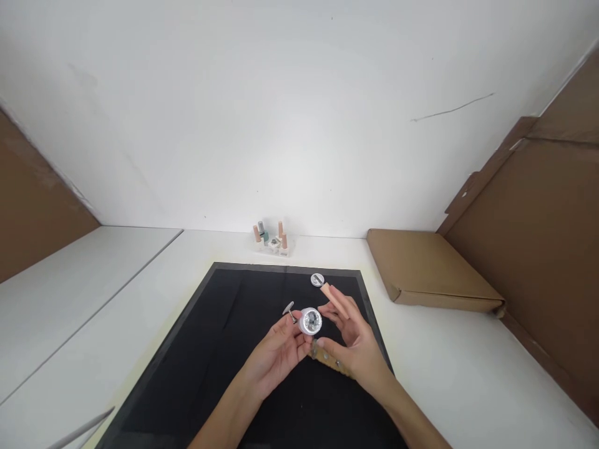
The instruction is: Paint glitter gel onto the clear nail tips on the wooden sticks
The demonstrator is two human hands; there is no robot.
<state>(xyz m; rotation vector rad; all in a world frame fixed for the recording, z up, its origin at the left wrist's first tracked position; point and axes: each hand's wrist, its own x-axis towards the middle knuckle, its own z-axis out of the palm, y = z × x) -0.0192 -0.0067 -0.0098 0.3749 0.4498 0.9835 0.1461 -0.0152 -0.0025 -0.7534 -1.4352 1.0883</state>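
My left hand (276, 355) is closed around a small white-and-silver cylinder (311, 321) with a shiny, faceted round face turned up. A small metal T-shaped stand (289, 308) with a flat oval top also sticks up from its fingers. My right hand (360, 343) holds a peach nail polish cap (337, 302) along its fingers, the cap's end pointing up and left. Its thumb and fingertips curve about the cylinder; whether they touch it I cannot tell. Beneath the hands lies a yellowish strip (334, 362) bearing small shiny bits, partly hidden.
A round white-and-silver disc (317, 279) lies on the black mat (224, 349). Several polish bottles stand in a clear holder (271, 251) by the wall. A flat cardboard box (430, 265) lies at right. A grey pointed stick (84, 428) shows at lower left.
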